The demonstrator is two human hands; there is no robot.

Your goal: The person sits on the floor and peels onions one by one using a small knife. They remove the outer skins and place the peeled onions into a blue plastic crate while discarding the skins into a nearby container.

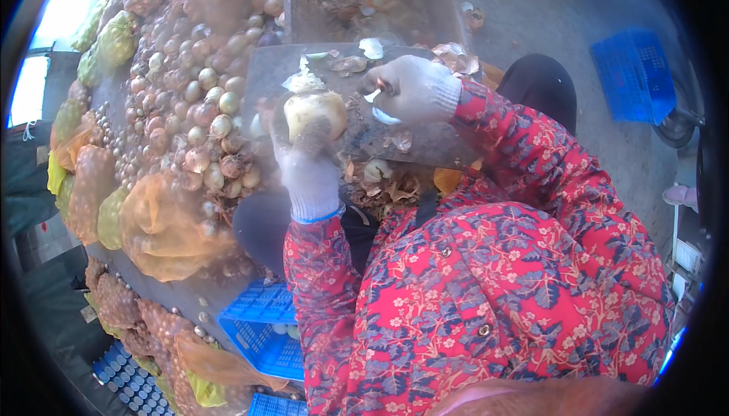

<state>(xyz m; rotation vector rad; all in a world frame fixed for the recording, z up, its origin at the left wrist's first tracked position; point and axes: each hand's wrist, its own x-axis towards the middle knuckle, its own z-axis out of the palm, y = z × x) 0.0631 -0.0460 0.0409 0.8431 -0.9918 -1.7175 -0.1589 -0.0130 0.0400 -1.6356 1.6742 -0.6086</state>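
Note:
My left hand, in a pale knitted glove, is closed around a large peeled onion above the left part of a dark board. A pale shred of onion stands at the far side of that onion. To the right, my gloved right hand has its fingers curled in over the board. A small white piece shows at its fingertips, and a pale curved piece lies just below them; whether a knife is held cannot be told. Loose skins and a white onion piece lie along the board's far edge.
A grey plastic crate with onion scraps stands beyond the board. A large heap of onions and an orange mesh sack are at the left. Blue crates stand at the lower left and far right. Dry skins lie below the board.

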